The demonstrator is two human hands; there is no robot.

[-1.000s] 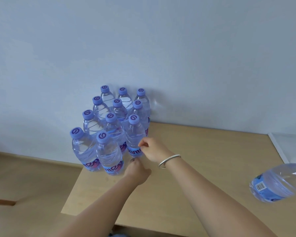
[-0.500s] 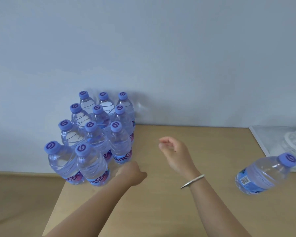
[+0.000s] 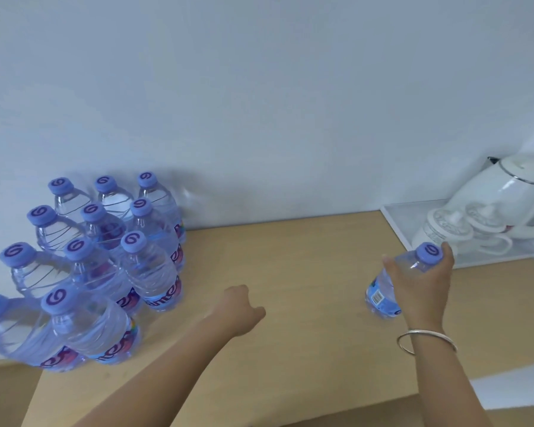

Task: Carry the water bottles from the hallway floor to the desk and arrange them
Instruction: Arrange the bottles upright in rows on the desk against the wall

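On the desk point(image 3: 290, 272) a packed cluster of bottles point(image 3: 105, 266) stands by the wall. The right hand point(image 3: 420, 291) has its fingers wrapped round the stray bottle point(image 3: 383, 295) near the tray point(image 3: 395, 217); the left hand point(image 3: 241, 309) waits loosely curled, empty. Next, I'd guess, it joins the cluster upright.

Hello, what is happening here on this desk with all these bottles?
A person is arranging water bottles on a wooden desk. A cluster of upright bottles stands at the left against the wall. The right hand grips a lone bottle near its cap, apart from the group. The left hand hovers loosely curled over the desk, holding nothing. A white kettle sits on a tray at the far right.
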